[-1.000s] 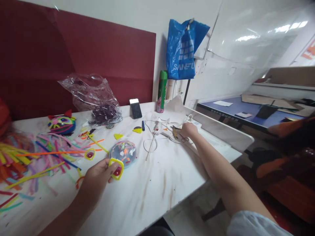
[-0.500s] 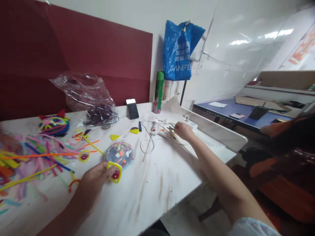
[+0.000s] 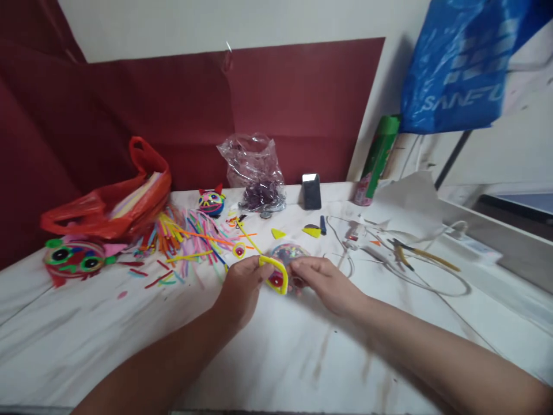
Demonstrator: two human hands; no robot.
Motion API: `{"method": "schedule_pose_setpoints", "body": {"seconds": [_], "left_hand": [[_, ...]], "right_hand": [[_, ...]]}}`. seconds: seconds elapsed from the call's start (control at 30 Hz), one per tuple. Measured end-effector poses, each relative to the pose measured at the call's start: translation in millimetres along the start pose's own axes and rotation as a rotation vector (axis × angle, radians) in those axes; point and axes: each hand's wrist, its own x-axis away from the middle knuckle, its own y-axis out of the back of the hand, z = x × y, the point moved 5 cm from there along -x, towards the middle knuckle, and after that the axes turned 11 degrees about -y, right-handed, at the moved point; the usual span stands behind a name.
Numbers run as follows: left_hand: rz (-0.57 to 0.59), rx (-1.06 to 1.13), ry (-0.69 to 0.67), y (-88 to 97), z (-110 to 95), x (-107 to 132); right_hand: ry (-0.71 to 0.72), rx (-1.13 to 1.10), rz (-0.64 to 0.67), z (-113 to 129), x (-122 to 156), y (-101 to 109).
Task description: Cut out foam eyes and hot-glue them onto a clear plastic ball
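Observation:
Pinched between the thumb and fingers of my left hand (image 3: pixel 244 285) is a yellow-rimmed eye-shaped piece (image 3: pixel 283 282) with a red middle, apparently bent from pipe cleaner. My right hand (image 3: pixel 326 282) is close at its right side, thumb and fingertips pressed together. Whether those fingertips touch the piece or hold something small, I cannot tell. Just behind both hands lies a round clear dish (image 3: pixel 287 251) with coloured scraps, partly covered by them. A smaller yellow and red eye piece (image 3: pixel 238 249) rests on the table to the left.
Pliers (image 3: pixel 404 253) with yellow handles lie among white cables at right. Loose pipe cleaners (image 3: pixel 194 242) spread at left, near a red bag (image 3: pixel 116 202) and a decorated green-eyed ball (image 3: pixel 75 259). Behind stand a phone (image 3: pixel 311 191) and a green spray can (image 3: pixel 378 161).
My right hand has left the pliers, which now lie on the table, and come over to my left hand. The view has swung left. My left hand still holds the eye-shaped piece.

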Motion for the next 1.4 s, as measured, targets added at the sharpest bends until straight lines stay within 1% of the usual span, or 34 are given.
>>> {"method": "schedule_pose_setpoints", "body": {"seconds": [0.1, 0.23, 0.27, 0.3, 0.33, 0.4, 0.43, 0.5, 0.57, 0.7, 0.8, 0.93, 1.03, 1.2, 1.4], "left_hand": [[-0.049, 0.019, -0.016, 4.5, 1, -2], [-0.01, -0.003, -0.003, 1.2, 1, 3], [-0.004, -0.011, 0.001, 0.4, 1, 4], [-0.005, -0.02, -0.004, 0.2, 0, 5], [-0.013, -0.029, -0.018, 0.4, -1, 6], [-0.045, -0.036, -0.07, 2.0, -4, 5], [-0.063, -0.036, -0.092, 2.9, -6, 4], [-0.096, -0.019, -0.114, 4.4, -8, 2], [-0.109, 0.008, -0.119, 4.7, -11, 0], [-0.106, 0.017, -0.114, 4.2, -14, -1], [-0.108, -0.045, -0.119, 5.9, -12, -1], [-0.08, -0.102, -0.145, 6.9, -9, -1], [-0.061, -0.115, -0.154, 7.2, -7, 0], [-0.031, -0.134, -0.15, 9.7, -3, -1], [0.006, -0.111, -0.169, 9.3, -2, -1]], "right_hand": [[-0.092, -0.104, 0.025, -3, 2, 6], [-0.204, -0.074, 0.218, -8, 10, -4], [-0.205, -0.064, 0.232, -8, 11, -6], [-0.188, -0.044, 0.212, -7, 12, -6], [-0.153, -0.011, 0.165, -5, 12, -4], [-0.051, 0.094, 0.056, 1, 12, 3], [0.002, 0.167, 0.025, 5, 13, 6], [0.081, 0.326, 0.025, 12, 14, 9], [0.12, 0.452, 0.047, 14, 15, 10], [0.143, 0.537, 0.042, 12, 15, 11], [0.144, 0.549, 0.03, 8, 15, 10], [0.15, 0.561, 0.036, 8, 14, 9], [0.162, 0.562, 0.047, 9, 15, 9], [0.127, 0.561, 0.065, 9, 17, 9], [0.136, 0.608, 0.047, 9, 19, 9]]}}
